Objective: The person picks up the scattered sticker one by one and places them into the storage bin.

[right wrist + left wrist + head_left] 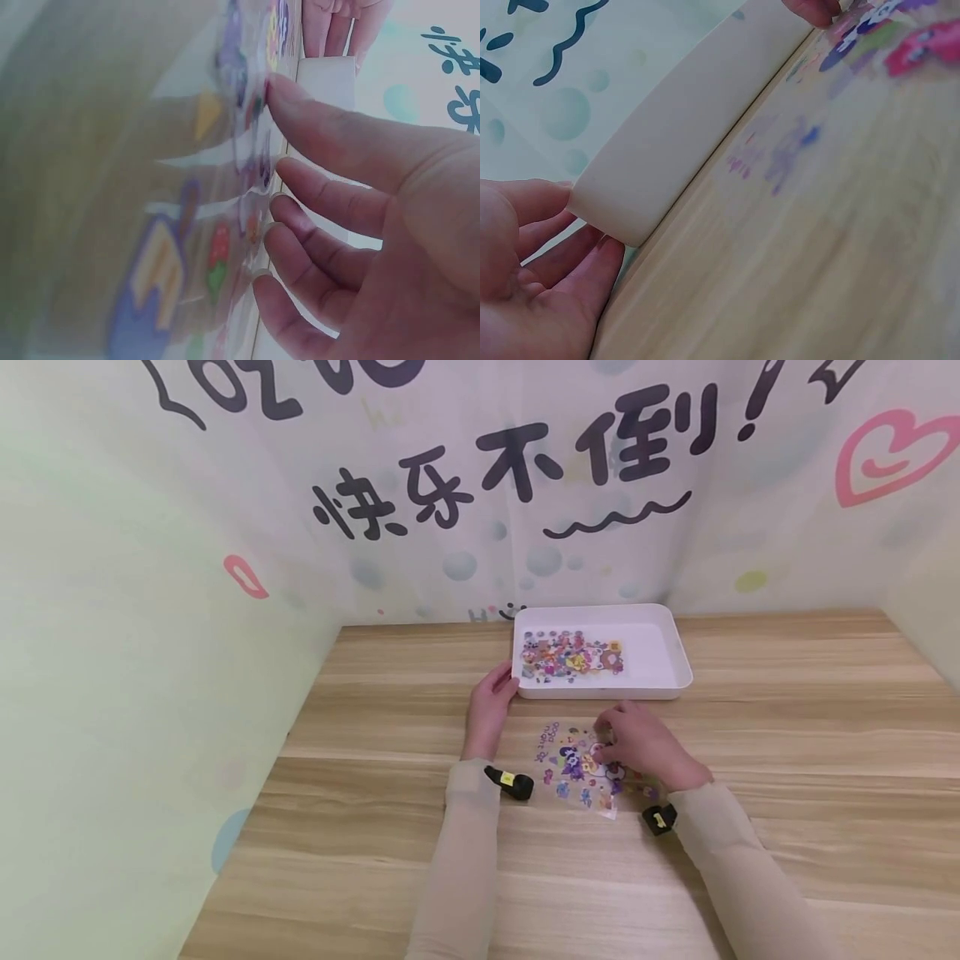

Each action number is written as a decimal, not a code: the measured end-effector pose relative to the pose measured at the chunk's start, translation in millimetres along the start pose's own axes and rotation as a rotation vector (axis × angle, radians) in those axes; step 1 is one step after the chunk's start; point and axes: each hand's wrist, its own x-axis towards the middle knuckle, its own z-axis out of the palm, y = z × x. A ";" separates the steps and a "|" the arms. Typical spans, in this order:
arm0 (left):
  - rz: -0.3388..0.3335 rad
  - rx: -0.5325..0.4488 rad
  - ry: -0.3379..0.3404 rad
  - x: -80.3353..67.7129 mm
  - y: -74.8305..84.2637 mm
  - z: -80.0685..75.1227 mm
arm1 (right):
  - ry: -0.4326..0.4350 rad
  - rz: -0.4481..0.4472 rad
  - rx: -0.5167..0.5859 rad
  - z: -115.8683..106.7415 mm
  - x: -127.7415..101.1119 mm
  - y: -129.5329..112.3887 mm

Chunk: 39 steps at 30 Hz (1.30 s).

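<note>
A white tray (655, 693) stands at the back of the table, with transparent sticker sheets (573, 658) in its left part. My left hand (490, 703) is at the tray's front left corner; in the left wrist view its thumb lies at the rim and its fingers bend against the corner from below. In front of the tray a clear sticker sheet (567, 768) with purple and coloured cartoon figures lies on the table. Over its right part is my right hand (641, 743), thumb and fingers spread apart, fingertips right at the sheet (217, 247), which looks wavy there.
The wood-grain table (360, 860) ends at a white printed curtain (420, 568) behind the tray. Pale fabric (150, 652) hangs along the left side, and more on the right. Black devices with yellow labels are strapped to both wrists.
</note>
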 end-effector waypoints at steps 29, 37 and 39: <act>-0.014 0.020 0.004 -0.6 1.5 0.1 | 0.014 0.014 -0.025 1.1 -6.0 -8.9; -0.017 0.006 0.001 0.0 0.5 0.0 | -0.001 0.012 -0.011 0.7 -5.4 -7.0; -0.013 0.004 -0.001 0.0 0.6 0.1 | -0.005 0.017 -0.017 0.3 -5.3 -6.9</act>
